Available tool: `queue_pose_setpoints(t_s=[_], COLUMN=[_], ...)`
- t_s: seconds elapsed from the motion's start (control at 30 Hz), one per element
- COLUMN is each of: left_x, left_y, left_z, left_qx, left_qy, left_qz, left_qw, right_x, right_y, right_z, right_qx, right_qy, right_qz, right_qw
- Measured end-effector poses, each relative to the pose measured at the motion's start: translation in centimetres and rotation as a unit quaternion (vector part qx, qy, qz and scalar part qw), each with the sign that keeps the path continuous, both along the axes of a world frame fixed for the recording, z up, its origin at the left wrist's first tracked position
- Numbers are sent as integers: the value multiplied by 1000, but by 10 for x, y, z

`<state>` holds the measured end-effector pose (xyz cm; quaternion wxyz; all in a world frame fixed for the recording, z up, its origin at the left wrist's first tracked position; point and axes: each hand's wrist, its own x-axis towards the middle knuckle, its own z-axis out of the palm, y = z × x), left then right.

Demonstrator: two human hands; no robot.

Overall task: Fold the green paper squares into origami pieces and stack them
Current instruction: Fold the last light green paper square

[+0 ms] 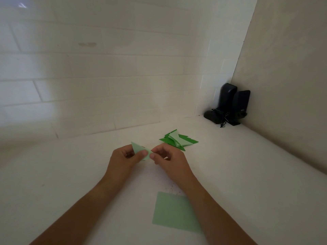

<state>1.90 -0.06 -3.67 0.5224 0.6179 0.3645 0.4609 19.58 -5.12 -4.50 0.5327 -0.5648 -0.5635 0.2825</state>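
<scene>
Head view: hands [141, 156] half-hiding folded paper [139, 149]

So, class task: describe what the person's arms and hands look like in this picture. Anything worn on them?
Both forearms are bare as far as the frame shows: no sleeves, watch, bracelets or gloves in view. The left hand and right hand carry no visible rings, and the fingernails look short and unpainted. No markings or cables are visible.

Dim, flat light. Small glare patch on the white tiled wall [106, 68] at upper left of frame. Wide-angle bowing at edges; tile lines curve. Soft focus throughout.
</scene>
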Motion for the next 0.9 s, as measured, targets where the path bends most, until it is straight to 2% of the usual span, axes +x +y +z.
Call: queue_pose_setpoints(t_s=[0.17,0.57,0.73,0.9], left_x=[1,-1,1,2], left_y=[1,3,2,2], left_z=[-1,-5,-3,0], left_qx=[9,9,0,-15], left_qy=[18,65,53,32], left_qz=[27,12,2,33], left_qw=[999,998,999,999], right_x=[0,-2,-3,-4], right_y=[-1,-3,-5,-6], right_z=[0,2,5,7], right_qx=[-10,-40,-42,-42], right_qy=[-3,-45,-49,-57], right_qz=[8,7,12,19], right_qw=[1000,998,998,997])
